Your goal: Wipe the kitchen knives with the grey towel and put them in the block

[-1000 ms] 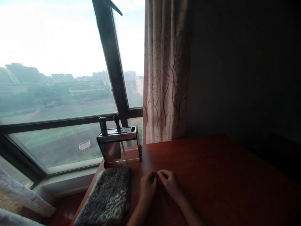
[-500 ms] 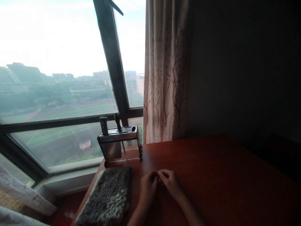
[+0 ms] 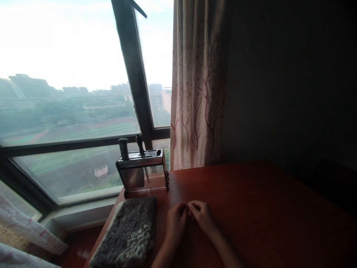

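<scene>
My left hand (image 3: 176,217) and my right hand (image 3: 201,214) meet at the fingertips above the reddish-brown table (image 3: 251,208). Both have their fingers curled and pinched together. Whatever lies between the fingertips, if anything, is too small and dark to make out. Left of my left hand lies a folded grey and white fluffy cloth (image 3: 128,230), apart from the hand. Beyond it, near the window, stands a clear-sided knife holder (image 3: 156,178) with a cleaver (image 3: 123,149) and another black-handled knife (image 3: 140,144) upright in it.
Behind the table hangs a patterned curtain (image 3: 198,93) beside a large window with a dark frame (image 3: 136,74). Another curtain (image 3: 30,227) is at the lower left. The table's left edge runs along the cloth. The right side is very dark.
</scene>
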A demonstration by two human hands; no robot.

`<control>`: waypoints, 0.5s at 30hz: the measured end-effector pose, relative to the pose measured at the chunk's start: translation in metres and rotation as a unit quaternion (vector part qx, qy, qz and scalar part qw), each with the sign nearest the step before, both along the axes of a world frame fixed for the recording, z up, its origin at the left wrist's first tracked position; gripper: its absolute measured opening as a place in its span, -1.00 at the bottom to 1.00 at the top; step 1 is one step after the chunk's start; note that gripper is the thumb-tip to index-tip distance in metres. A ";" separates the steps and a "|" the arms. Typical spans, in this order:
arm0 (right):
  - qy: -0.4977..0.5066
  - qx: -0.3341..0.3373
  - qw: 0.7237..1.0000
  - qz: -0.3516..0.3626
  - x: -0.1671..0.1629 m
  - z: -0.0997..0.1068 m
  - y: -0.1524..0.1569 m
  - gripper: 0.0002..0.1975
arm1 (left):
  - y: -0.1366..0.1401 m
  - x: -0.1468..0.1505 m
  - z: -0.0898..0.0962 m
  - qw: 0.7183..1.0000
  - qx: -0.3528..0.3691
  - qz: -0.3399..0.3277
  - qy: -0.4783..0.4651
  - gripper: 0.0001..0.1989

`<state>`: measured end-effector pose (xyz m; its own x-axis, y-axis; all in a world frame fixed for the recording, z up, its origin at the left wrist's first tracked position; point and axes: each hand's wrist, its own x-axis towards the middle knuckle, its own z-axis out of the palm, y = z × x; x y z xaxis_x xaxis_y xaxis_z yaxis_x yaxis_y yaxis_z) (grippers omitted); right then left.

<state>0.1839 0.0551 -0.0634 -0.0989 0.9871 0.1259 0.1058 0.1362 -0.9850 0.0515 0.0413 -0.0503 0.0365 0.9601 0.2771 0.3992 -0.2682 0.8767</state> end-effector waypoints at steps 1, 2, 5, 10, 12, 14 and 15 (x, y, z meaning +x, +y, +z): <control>0.001 -0.001 1.000 0.001 0.000 0.000 0.000 -0.54 | 0.000 0.000 0.000 1.000 -0.001 0.001 0.000 -0.78; 0.002 -0.002 1.000 0.002 0.000 0.000 0.000 -0.54 | 0.000 0.000 0.001 1.000 -0.002 0.003 0.001 -0.78; 0.004 -0.003 1.000 0.006 0.000 0.000 0.000 -0.54 | 0.000 0.000 0.001 1.000 -0.008 0.006 -0.001 -0.78; 0.006 -0.001 1.000 0.003 0.000 0.001 0.001 -0.53 | -0.001 0.001 0.002 1.000 -0.011 0.001 -0.012 -0.77; 0.005 0.000 1.000 0.002 0.000 0.001 0.000 -0.53 | -0.001 0.001 0.003 1.000 -0.014 0.002 -0.011 -0.76; 0.004 0.001 1.000 -0.002 0.000 0.002 0.000 -0.53 | -0.001 0.001 0.004 1.000 -0.015 0.001 -0.008 -0.76; 0.004 0.001 1.000 -0.003 0.000 0.002 0.000 -0.53 | -0.002 0.001 0.004 1.000 -0.015 -0.001 -0.007 -0.75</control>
<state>0.1840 0.0551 -0.0611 -0.0921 0.9873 0.1291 0.0991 0.1381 -0.9854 0.0520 0.0397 -0.0467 0.0342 0.9679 0.2490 0.3869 -0.2426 0.8896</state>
